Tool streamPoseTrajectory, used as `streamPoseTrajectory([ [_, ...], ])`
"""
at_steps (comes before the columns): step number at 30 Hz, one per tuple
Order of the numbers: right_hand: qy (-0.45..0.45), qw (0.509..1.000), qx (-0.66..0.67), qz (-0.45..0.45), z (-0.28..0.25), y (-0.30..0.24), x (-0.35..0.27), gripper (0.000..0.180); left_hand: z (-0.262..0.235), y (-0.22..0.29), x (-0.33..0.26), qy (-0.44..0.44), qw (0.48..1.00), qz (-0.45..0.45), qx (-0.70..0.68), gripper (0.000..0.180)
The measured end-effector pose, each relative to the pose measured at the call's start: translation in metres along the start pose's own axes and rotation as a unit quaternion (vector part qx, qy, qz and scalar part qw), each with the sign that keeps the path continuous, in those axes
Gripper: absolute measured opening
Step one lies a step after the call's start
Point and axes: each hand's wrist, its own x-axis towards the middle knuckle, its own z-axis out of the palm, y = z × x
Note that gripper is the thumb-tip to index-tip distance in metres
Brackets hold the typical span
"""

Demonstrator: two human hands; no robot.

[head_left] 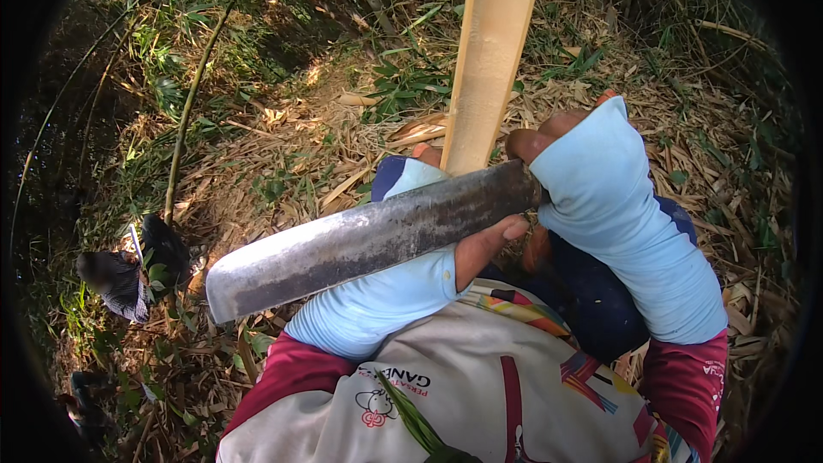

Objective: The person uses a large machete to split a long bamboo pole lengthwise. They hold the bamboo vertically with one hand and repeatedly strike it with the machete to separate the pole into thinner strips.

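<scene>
A broad machete [369, 236] with a dark, worn metal blade lies across the middle of the view, its squared tip toward the left. My right hand [549, 135], in a light blue sleeve, is closed at the blade's right end; the handle is hidden inside it. Behind the blade, my left hand [482, 250] is closed around the near end of a pale split bamboo slat [490, 60]. Its thumb shows below the blade and a fingertip above it. The slat points away from me, up past the top edge. The blade passes in front of the slat's near end; whether they touch, I cannot tell.
Dry bamboo leaves [343, 141] and green plants cover the ground. A thin bamboo stem [186, 111] rises on the left. Beyond it to the lower left is another person [127, 281] in dark clothing. My dark-trousered knee [600, 309] is bent under my right forearm.
</scene>
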Motion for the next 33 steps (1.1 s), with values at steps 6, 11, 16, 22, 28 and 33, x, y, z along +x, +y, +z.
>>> streamPoseTrajectory([
  [6, -0.002, 0.999, -0.028, 0.02, 0.003, -0.001, 0.0, 0.029, -0.002, -0.021, 0.001, 0.042, 0.994, 0.064, 0.083, 0.053],
  [11, -0.023, 0.996, -0.081, -0.003, -0.001, 0.001, 0.006, 0.018, 0.003, -0.026, 0.003, 0.085, 0.991, 0.071, 0.068, 0.043],
  [16, 0.013, 0.997, -0.08, 0.001, 0.003, 0.005, 0.008, 0.018, 0.006, -0.028, 0.013, 0.126, 0.988, 0.062, 0.068, 0.035],
  [22, -0.014, 0.993, -0.097, 0.071, 0.014, 0.012, 0.011, 0.02, 0.011, -0.025, 0.027, 0.12, 0.993, 0.003, -0.003, 0.042],
  [28, 0.037, 0.993, -0.108, 0.035, 0.012, 0.027, 0.019, 0.011, 0.01, -0.053, 0.039, 0.128, 0.987, 0.099, 0.021, 0.053],
  [33, 0.071, 0.982, -0.03, 0.173, -0.006, 0.076, 0.035, 0.031, 0.01, -0.059, 0.034, 0.096, 0.989, 0.009, 0.116, 0.049],
])
